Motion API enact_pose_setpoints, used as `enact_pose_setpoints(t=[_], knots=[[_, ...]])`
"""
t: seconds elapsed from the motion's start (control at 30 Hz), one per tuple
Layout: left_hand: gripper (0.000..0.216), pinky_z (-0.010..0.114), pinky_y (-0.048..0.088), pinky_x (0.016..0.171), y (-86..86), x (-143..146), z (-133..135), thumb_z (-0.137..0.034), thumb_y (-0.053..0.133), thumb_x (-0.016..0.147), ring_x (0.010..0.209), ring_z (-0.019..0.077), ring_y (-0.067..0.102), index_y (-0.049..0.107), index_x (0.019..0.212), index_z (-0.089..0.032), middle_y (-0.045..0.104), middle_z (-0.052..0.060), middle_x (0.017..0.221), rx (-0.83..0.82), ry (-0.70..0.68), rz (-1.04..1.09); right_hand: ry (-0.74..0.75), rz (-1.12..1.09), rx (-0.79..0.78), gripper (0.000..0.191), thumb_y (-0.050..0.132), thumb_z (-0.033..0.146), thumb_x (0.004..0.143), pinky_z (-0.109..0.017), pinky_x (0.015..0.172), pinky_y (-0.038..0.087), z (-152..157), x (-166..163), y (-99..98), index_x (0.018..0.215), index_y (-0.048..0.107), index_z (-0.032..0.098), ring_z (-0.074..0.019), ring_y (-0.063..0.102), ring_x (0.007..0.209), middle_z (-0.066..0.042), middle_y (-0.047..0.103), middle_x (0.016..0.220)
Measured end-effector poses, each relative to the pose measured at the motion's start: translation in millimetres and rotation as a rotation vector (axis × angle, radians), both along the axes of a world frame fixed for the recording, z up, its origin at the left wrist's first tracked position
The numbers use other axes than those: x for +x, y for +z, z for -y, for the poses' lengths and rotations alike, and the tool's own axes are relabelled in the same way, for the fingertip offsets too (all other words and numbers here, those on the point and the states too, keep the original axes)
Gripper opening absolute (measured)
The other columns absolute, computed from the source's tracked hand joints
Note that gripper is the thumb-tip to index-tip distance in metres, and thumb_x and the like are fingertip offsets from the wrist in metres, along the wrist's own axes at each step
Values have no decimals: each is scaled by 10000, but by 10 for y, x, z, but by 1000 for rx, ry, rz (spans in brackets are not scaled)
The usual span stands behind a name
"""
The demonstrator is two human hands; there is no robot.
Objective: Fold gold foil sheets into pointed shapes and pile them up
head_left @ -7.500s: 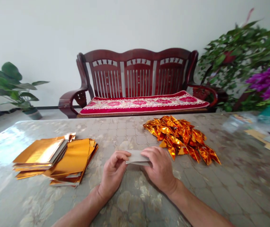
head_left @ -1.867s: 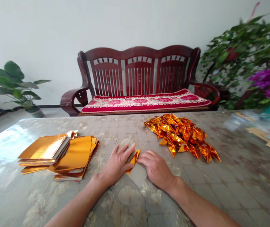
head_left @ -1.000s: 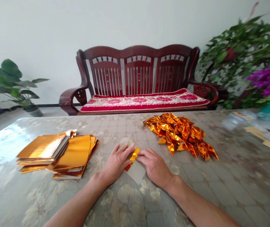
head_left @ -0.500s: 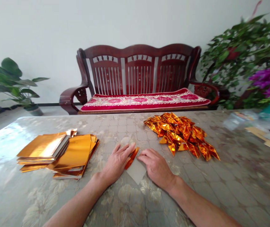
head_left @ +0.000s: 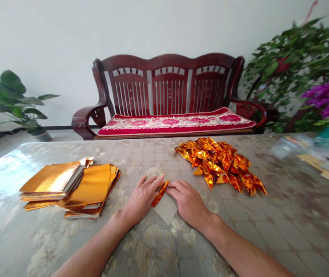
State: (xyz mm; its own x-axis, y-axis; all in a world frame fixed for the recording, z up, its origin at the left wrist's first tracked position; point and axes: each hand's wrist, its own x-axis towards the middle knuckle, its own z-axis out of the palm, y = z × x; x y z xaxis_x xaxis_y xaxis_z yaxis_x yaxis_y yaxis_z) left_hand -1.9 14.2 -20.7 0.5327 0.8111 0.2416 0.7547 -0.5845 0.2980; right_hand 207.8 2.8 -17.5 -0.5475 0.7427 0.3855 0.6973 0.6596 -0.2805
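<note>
A foil paper sheet [head_left: 166, 209] lies partly folded on the table between my hands. Its pale underside faces up, and a narrow orange-gold fold [head_left: 160, 194] runs along its left side. My left hand [head_left: 142, 196] rests over that left edge, fingers stretched out and slightly apart, its thumb hidden. At the upper right, my right hand [head_left: 189, 202] has its fingers bent together on the sheet's edge, the fingertips touching the top of the fold. Stacks of flat gold foil paper [head_left: 92, 186] lie left of my left hand. Beyond my right hand sits a pile of folded foil pieces [head_left: 219, 161].
The table [head_left: 141, 246] has a patterned, glossy cover. Plastic bags [head_left: 291, 146] and flat pale boards [head_left: 323, 165] lie at its right end. Behind it stands a dark wooden bench [head_left: 168, 84] with a red cushion [head_left: 178, 122]. Potted plants [head_left: 22, 100] flank the bench.
My right fingertips have shifted slightly left and up, onto the top end of the orange fold. My left hand has stayed almost in place.
</note>
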Motion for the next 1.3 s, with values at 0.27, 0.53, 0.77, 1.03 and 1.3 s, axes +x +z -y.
enact_pose_setpoints(t=[0.27, 0.53, 0.77, 1.03, 1.3], knots=[[387, 381, 473, 1001, 151, -50, 206, -167, 417, 980, 1150, 208, 614, 509, 1349, -235, 679, 93, 1225, 270, -19, 174, -61, 156, -2, 294, 533, 59, 895, -355, 838, 422, 42, -34, 61, 1135, 607, 212, -230, 520, 992, -66, 634, 1049], [403, 425, 512, 941, 204, 222, 515, -340, 613, 895, 1110, 278, 600, 557, 1264, -189, 634, 105, 1278, 93, -47, -79, -170, 232, 53, 248, 594, 90, 873, -365, 771, 412, 57, -35, 48, 1088, 625, 208, -250, 518, 935, -75, 618, 981], [289, 420, 515, 890, 207, 194, 422, -278, 584, 924, 1060, 273, 629, 598, 1199, -191, 675, 88, 1214, 36, 49, -242, -120, 189, -50, 255, 704, 331, 839, -384, 839, 435, 93, 102, 204, 1066, 646, 229, -258, 529, 1017, -58, 627, 1056], [424, 436, 475, 948, 284, 158, 437, -352, 694, 830, 1105, 288, 608, 580, 1214, -213, 632, 76, 1305, -21, 20, -219, -20, 291, -39, 192, 668, 274, 868, -376, 814, 445, 46, 203, 260, 1051, 658, 216, -249, 566, 1003, -56, 663, 1060], [310, 356, 481, 907, 288, 147, 378, -63, 520, 850, 987, 223, 630, 602, 1102, -223, 705, 25, 1060, -43, 76, -199, -57, 279, 15, 121, 583, 295, 947, -357, 784, 423, -6, 122, 200, 918, 666, 212, -233, 584, 917, -47, 678, 927]])
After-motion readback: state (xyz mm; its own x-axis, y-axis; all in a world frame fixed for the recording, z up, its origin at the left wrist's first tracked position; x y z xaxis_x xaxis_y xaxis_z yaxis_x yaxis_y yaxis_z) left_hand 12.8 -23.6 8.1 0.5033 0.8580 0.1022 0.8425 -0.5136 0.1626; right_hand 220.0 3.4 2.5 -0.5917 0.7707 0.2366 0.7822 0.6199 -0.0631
